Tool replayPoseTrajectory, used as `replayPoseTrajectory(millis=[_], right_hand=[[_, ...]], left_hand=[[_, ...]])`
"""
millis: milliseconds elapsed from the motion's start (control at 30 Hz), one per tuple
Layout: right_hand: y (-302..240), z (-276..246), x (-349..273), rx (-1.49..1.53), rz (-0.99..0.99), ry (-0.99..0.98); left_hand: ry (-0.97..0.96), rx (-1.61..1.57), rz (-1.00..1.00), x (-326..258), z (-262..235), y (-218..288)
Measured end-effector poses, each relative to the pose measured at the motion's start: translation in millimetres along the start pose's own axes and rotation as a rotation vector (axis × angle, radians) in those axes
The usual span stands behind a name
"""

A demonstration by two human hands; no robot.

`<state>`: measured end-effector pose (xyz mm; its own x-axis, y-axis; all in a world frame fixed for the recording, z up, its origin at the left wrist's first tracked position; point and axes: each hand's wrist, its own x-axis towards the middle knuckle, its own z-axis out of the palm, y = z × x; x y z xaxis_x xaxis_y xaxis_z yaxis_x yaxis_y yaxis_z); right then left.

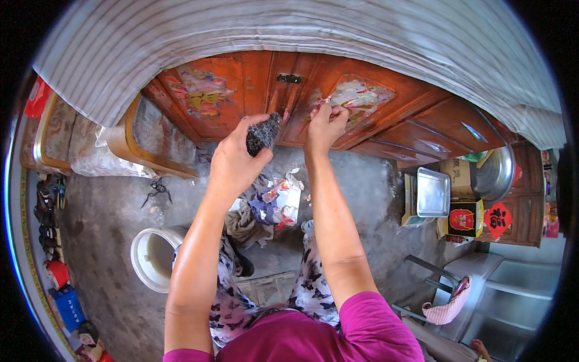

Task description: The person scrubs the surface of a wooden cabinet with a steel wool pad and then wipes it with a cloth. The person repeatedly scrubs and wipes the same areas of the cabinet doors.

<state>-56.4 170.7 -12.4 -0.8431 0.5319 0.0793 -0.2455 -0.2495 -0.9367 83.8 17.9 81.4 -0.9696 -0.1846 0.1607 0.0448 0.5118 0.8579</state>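
My left hand [233,158] grips a dark grey, rough scouring pad [263,134] that looks like steel wool, held just in front of the reddish-brown wooden cabinet [256,78]. With fingers pinched together, my right hand [326,125] is at the edge of the right door's panel [362,96], where torn white and coloured paper clings in patches. Whatever lies between those fingertips is too small to make out. Similar paper remains stick to the left door's panel [202,93]. A dark metal latch [289,78] sits between the two doors.
Torn paper scraps [283,202] and a grey rag [246,222] lie on the concrete floor below my hands. A white bucket [151,260] stands left of my legs. To the right are a metal tray [433,192] and boxes. A striped cloth [301,27] hangs over the cabinet.
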Motion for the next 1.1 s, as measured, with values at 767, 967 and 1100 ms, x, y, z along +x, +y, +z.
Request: replayPoseTrajectory(millis=[767, 967, 1100], right_hand=[[-15.6, 2.9, -13.6, -0.181, -0.107, 0.027], [-15.3, 10.1, -8.0, -0.362, -0.15, 0.126], [-22.3, 5.6, -9.9, -0.611, -0.238, 0.092]], left_hand=[[-0.015, -0.056, 0.013, -4.1, -2.8, -0.2], [0.025, -0.02, 0.079, -0.9, -1.1, -6.5], [-0.013, -0.068, 0.015, -6.6, -13.0, -2.4]])
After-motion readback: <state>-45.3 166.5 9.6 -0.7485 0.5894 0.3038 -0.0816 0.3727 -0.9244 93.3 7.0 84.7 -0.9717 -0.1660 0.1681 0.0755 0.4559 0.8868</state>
